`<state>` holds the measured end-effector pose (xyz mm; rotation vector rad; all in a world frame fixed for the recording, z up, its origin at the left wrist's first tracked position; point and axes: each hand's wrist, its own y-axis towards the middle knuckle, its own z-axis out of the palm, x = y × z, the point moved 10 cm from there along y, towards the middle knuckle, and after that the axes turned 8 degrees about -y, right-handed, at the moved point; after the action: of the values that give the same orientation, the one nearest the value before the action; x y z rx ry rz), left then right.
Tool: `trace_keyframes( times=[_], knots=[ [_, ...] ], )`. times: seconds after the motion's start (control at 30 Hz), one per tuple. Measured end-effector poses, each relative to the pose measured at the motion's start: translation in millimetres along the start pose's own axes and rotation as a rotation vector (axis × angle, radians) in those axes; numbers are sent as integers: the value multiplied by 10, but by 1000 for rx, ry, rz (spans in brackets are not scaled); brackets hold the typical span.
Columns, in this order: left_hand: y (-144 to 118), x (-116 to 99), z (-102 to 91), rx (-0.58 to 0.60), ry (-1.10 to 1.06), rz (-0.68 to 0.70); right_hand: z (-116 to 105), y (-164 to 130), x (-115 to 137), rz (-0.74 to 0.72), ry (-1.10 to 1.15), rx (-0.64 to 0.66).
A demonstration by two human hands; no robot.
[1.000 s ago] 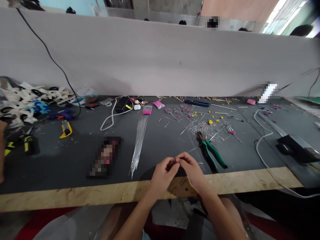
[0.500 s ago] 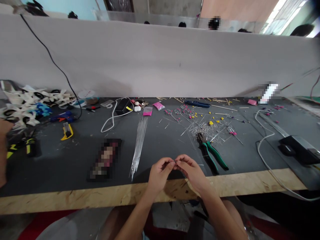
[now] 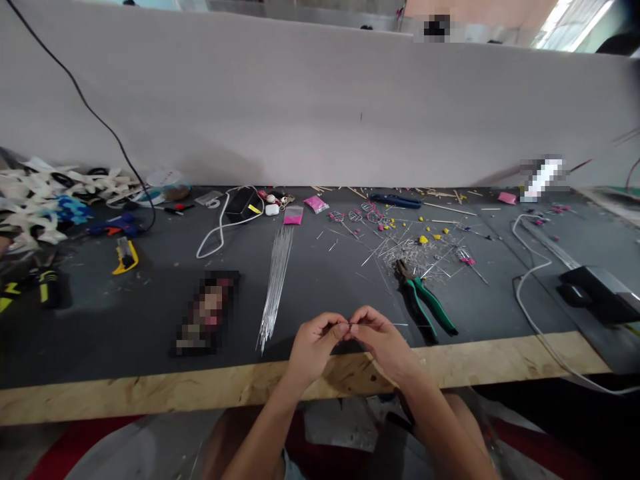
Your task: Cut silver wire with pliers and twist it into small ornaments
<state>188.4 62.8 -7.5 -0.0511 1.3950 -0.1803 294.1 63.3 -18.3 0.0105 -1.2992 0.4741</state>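
My left hand (image 3: 314, 346) and my right hand (image 3: 381, 340) meet fingertip to fingertip over the near edge of the dark table mat (image 3: 150, 293). Between them they pinch a thin wire piece (image 3: 350, 324), too small to make out in detail. A bundle of long straight wires (image 3: 275, 283) lies just left of my hands. Green-handled pliers (image 3: 425, 303) lie to the right, their jaws in a heap of cut wire scraps (image 3: 417, 253).
A blurred dark object (image 3: 206, 312) lies left of the wire bundle. Pink bead bags (image 3: 305, 210), small wire shapes (image 3: 357, 217), a white cable (image 3: 215, 233), a yellow cutter (image 3: 125, 255) and white plastic pieces (image 3: 45, 200) sit farther back. A black box (image 3: 597, 293) with white cord is right.
My hands have stayed together at the table edge, shifting slightly and working the small wire piece. The view has tilted a little.
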Motion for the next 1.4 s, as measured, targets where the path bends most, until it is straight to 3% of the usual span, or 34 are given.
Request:
trace_keyframes(
  times=[0.57,1.07,1.4],
  knots=[
    [-2,26,-6,-36,38,13,-46,35,-4,-28,-6,-45],
    [-47,9,-4,-39,-123,0,-12,-32,128,-88,54,-25],
    [-54,-55,-4,-47,-49,12,-93,-93,251,-187,-252,-100]
  ],
)
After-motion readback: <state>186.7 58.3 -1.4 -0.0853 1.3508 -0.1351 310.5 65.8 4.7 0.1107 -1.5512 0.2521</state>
